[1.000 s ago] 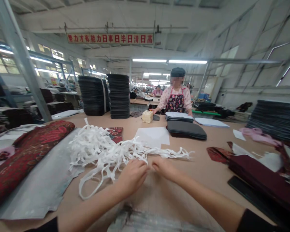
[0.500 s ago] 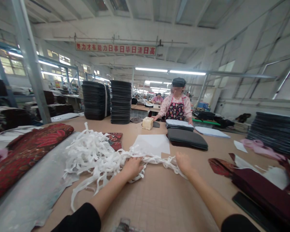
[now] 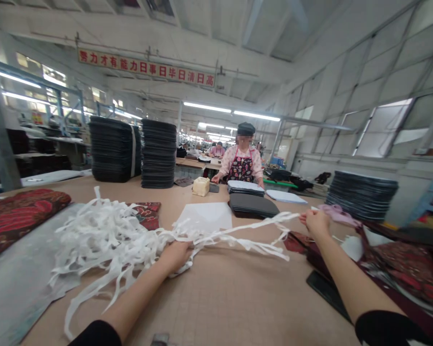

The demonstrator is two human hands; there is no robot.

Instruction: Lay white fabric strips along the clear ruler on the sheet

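Observation:
A tangled heap of white fabric strips (image 3: 108, 235) lies on the brown-covered table (image 3: 238, 293), left of the middle. My left hand (image 3: 176, 257) is closed over the strips at the heap's right edge, its fingertips partly hidden among them. Farther right and raised, my right hand (image 3: 315, 222) pinches the end of a strip. Several strips stretch between my two hands; some loose ends hang short of the right one. Behind them a white sheet (image 3: 205, 215) lies flat on the table.
Tall dark stacks (image 3: 159, 154) stand at the back left, another stack (image 3: 361, 194) at the right. Patterned red fabric (image 3: 25, 211) lies left. A dark flat phone-like object (image 3: 326, 293) rests below my right forearm. Across the table a co-worker (image 3: 240, 163) stands beside dark stacked pieces (image 3: 252, 205).
My right hand has moved right and up, drawing a strip out from the heap. My left hand stays at the heap's edge. The view has turned to the right.

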